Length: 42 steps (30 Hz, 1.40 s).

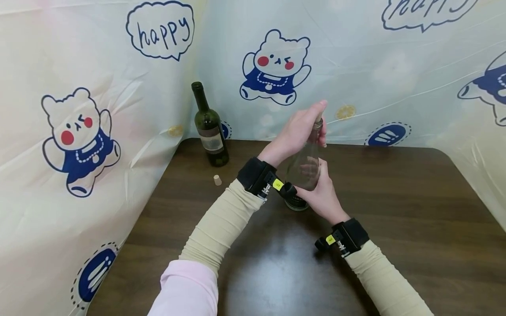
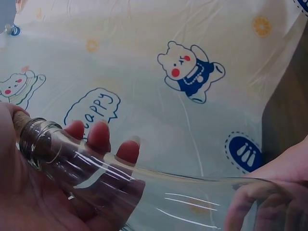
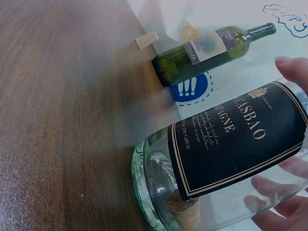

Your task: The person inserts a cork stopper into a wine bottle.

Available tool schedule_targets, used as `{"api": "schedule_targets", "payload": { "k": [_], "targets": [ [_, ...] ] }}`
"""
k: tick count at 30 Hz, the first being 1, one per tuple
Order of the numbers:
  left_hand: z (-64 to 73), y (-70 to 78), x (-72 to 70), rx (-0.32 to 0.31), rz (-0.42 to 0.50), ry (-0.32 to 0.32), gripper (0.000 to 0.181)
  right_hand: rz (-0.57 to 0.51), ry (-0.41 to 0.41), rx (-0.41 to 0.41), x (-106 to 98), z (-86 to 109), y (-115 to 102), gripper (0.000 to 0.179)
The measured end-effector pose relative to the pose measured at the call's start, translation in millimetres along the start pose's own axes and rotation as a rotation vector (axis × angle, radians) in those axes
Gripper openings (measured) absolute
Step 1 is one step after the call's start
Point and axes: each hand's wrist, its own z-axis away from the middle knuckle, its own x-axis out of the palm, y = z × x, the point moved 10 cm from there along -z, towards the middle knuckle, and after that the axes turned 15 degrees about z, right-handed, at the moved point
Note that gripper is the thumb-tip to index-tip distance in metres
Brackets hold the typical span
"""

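Observation:
A clear glass bottle (image 1: 302, 169) stands tilted in front of me, its black label (image 3: 236, 139) facing the right wrist camera. My left hand (image 1: 294, 134) is up at its neck, fingers curled round the far side. A cork (image 2: 20, 121) sits in the bottle's mouth, and the left thumb presses at its top. Lower down, my right hand (image 1: 322, 193) grips the bottle's body, thumb on one side and fingers on the other. Through the glass near the base, another cork (image 3: 185, 211) shows.
A green wine bottle (image 1: 211, 131) stands upright at the back left of the brown table (image 1: 395, 197). In front of it lies a small loose cork (image 1: 217, 180). A printed curtain (image 1: 221, 52) hangs along the table's back and left edges.

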Motion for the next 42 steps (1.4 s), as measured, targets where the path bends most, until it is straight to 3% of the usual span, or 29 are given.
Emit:
{"api": "schedule_targets", "payload": {
  "k": [19, 26, 29, 33, 38, 42],
  "targets": [
    [2.4, 2.2, 0.4, 0.026, 0.052, -0.029, 0.060, -0.010, -0.010, 0.018, 4.2, -0.5, 2.9, 0.088],
    [1.0, 0.3, -0.4, 0.013, 0.030, -0.024, 0.063, 0.002, 0.001, -0.007, 2.1, -0.6, 1.8, 0.088],
    [1.8, -2.6, -2.2, 0.025, -0.031, -0.047, 0.059, 0.009, 0.011, -0.018, 0.4, -0.1, 0.7, 0.089],
    [13.2, -25.2, -12.6, 0.006, -0.149, -0.067, 0.057, 0.010, 0.006, -0.005, 1.2, 1.8, 1.6, 0.091],
    [38.3, -79.9, -32.5, -0.084, -0.195, -0.030, 0.071, 0.017, -0.001, -0.002, 3.0, 2.9, 1.1, 0.093],
    [55.4, -114.8, -38.3, -0.118, -0.214, -0.016, 0.078, 0.036, 0.011, -0.005, 2.1, 3.0, 0.9, 0.093]
  ]
}}
